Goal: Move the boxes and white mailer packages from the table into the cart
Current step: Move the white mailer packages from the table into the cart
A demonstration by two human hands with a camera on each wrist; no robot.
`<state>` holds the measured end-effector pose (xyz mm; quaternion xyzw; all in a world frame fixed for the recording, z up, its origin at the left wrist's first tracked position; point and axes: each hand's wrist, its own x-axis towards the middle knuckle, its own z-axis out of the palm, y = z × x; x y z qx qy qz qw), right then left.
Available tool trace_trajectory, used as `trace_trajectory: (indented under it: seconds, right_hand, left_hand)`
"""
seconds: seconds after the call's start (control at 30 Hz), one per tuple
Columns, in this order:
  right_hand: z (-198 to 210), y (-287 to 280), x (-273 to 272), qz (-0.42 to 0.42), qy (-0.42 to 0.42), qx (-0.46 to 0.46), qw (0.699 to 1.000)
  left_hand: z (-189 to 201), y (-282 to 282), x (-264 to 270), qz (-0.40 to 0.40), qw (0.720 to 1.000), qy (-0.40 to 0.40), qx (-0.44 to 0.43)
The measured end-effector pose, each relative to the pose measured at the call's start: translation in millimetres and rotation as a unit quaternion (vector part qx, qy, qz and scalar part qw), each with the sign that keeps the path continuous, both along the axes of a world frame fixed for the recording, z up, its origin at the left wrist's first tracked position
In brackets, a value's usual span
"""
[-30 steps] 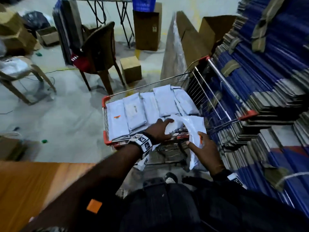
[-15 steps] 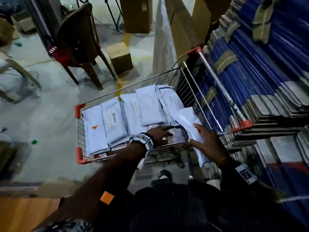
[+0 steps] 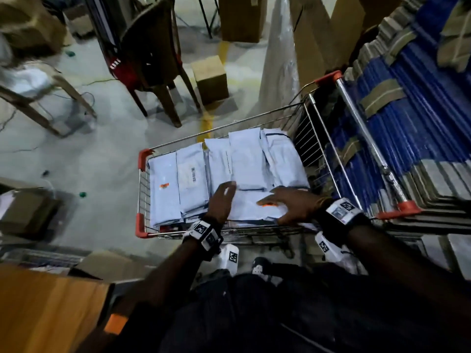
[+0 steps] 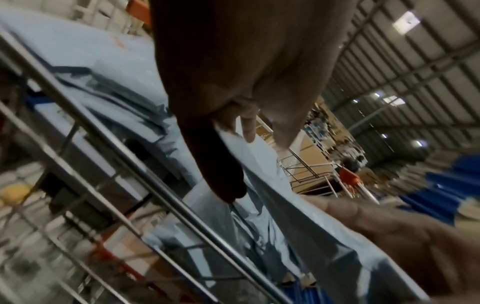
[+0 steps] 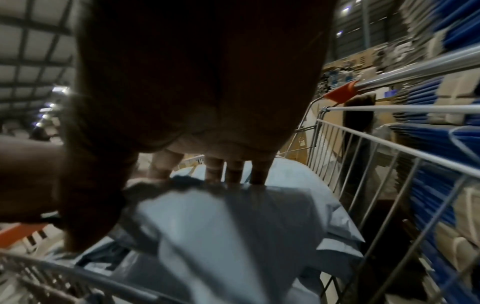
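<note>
Filling most of the basket, the white mailer packages (image 3: 193, 179) lie flat in the cart (image 3: 143, 189), a row of them side by side with their long axes running from the near rim toward the far rim. Across that row, along the cart's near edge, lies the top mailer (image 3: 251, 205), its long axis parallel to the near rim and so crosswise to the others. Both hands rest on this one: the left hand (image 3: 221, 200) at its left end, the right hand (image 3: 293, 203) over its right half, nearer the near right corner by the handle. Each hand has its fingers straight and spread, pressing down rather than gripping; the right wrist view shows the fingertips (image 5: 235, 174) planted on the plastic. My guess is the mailer is placed and only needs flattening, with both hands directly above it.
</note>
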<state>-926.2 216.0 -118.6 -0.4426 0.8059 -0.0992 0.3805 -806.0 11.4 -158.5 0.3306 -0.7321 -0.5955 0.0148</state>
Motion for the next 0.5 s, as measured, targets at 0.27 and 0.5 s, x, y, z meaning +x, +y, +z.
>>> trace_trajectory:
  seconds: [0.27, 0.5]
  right_hand:
    - [-28, -18, -11, 0.064, 0.007, 0.067, 0.996]
    - [-39, -3, -5, 0.008, -0.009, 0.111, 0.994]
  left_hand:
    - [-4, 3, 13, -0.273, 0.883, -0.236, -0.300]
    - [-5, 27, 2, -0.379, 0.841, -0.233, -0.307]
